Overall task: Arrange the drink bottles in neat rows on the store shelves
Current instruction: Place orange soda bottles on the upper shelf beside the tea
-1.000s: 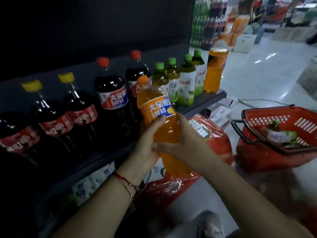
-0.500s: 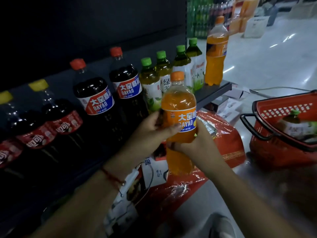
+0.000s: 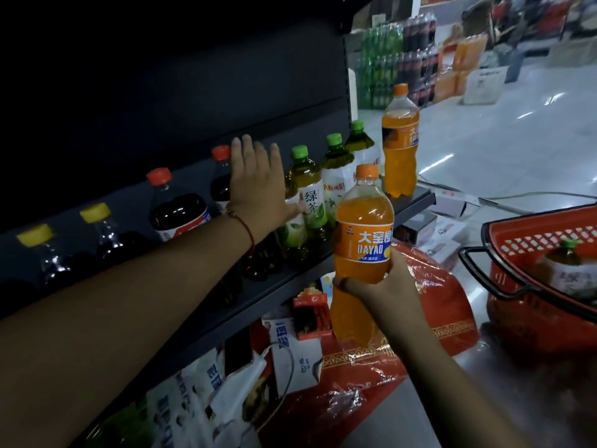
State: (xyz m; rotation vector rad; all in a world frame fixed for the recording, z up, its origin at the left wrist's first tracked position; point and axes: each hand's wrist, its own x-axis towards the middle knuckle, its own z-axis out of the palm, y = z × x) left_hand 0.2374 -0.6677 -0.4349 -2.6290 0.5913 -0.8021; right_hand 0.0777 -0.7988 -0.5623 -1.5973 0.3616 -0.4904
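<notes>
- Two hands at work: right hand [image 3: 379, 287] grasps the orange plastic DAYAO soda bottle [image 3: 361, 250] round its lower body, upright, in front of the dark metal shelf [image 3: 323, 270] edge.
- Change: half a second ago both hands gripped this bottle; left hand [image 3: 255, 185] has let go and reaches onto the shelf, fingers spread flat, thumb touching a green-capped tea bottle [image 3: 308, 195].
- Beside its fingers: red-capped dark cola bottle [image 3: 221, 176].
- Beyond the held bottle: a second orange soda bottle [image 3: 400, 140] at the shelf end.
- Judgement: left hand is shifting bottles to make a slot; placement not yet done.
- Right of right hand: red plastic basket [image 3: 529, 234].
</notes>
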